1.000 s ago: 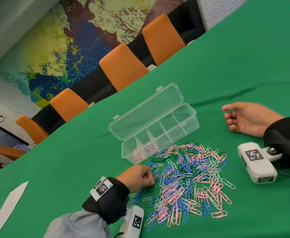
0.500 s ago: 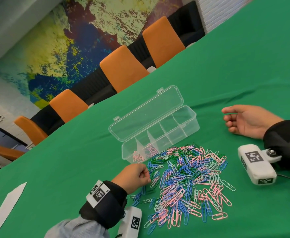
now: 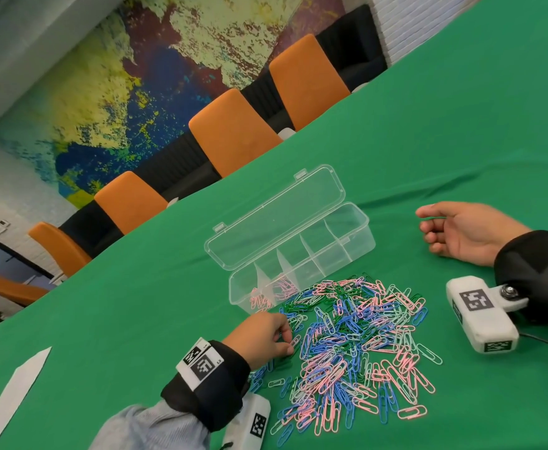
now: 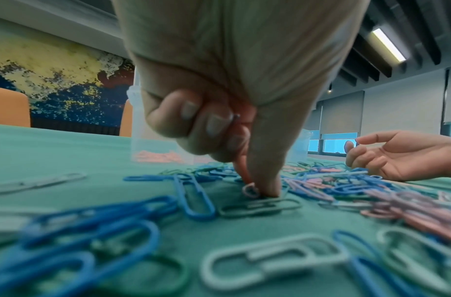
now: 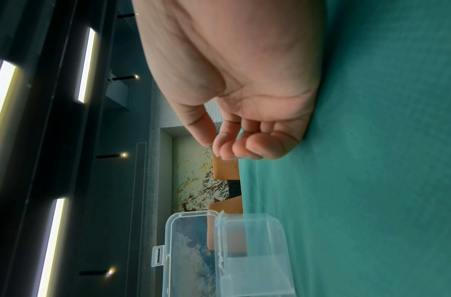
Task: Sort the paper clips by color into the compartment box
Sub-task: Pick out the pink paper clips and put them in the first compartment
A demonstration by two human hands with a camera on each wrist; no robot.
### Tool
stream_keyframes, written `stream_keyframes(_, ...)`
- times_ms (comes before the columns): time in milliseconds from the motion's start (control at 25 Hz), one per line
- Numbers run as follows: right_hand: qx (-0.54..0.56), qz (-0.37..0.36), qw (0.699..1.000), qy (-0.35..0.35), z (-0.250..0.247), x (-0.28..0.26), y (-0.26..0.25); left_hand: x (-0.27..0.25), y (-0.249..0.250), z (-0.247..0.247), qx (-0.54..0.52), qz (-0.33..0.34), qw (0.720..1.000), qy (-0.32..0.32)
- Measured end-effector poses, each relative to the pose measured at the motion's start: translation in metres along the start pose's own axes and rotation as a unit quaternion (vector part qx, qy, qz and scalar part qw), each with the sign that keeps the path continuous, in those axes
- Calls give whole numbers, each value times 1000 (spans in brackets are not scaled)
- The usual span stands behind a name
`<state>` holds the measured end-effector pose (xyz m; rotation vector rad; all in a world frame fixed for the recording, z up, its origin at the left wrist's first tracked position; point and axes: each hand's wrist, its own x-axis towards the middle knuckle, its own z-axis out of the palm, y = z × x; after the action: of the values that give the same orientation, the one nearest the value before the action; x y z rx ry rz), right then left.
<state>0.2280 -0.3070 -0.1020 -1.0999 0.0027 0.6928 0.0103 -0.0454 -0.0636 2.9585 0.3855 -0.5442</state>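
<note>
My left hand [image 3: 263, 336] works the left edge of the paper clip pile [image 3: 354, 349] on the green table [image 3: 136, 303], thumb and forefinger pinching one pink clip [image 4: 250, 189] against the cloth, other fingers curled in. The clear compartment box [image 3: 302, 254], lid open, stands just beyond the pile; pink clips already lie in its leftmost compartments. My right hand [image 3: 467, 232] rests on its side to the right of the box, fingers loosely curled, holding nothing.
</note>
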Motion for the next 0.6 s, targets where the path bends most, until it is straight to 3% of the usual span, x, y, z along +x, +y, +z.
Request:
stream_keyframes(240, -2, -2, 1000, 1, 1, -1, 0, -5, -3, 1, -62, -16, 997, -34)
stream_keyframes(320, -9, 0, 1000, 2, 1, -1, 0, -9, -9, -2, -149, -31, 988, -34)
stream_keyframes(360, -11, 0, 1000, 2, 1, -1, 0, -11, -14, -3, -241, -44, 969, -27)
stream_keyframes(400, -12, 0, 1000, 1, 0, -1, 0, -14, -19, -2, -361, -49, 931, -17)
stream_keyframes(440, -11, -1, 1000, 1, 0, -1, 1, -17, -25, 0, -491, -43, 870, -7)
stream_keyframes(520, -8, -4, 1000, 1, 0, 0, 1, -20, -39, 6, -720, 15, 694, -3)
stream_keyframes(600, -7, -4, 1000, 3, -1, 0, 1, -25, -42, 9, -842, 98, 531, -3)
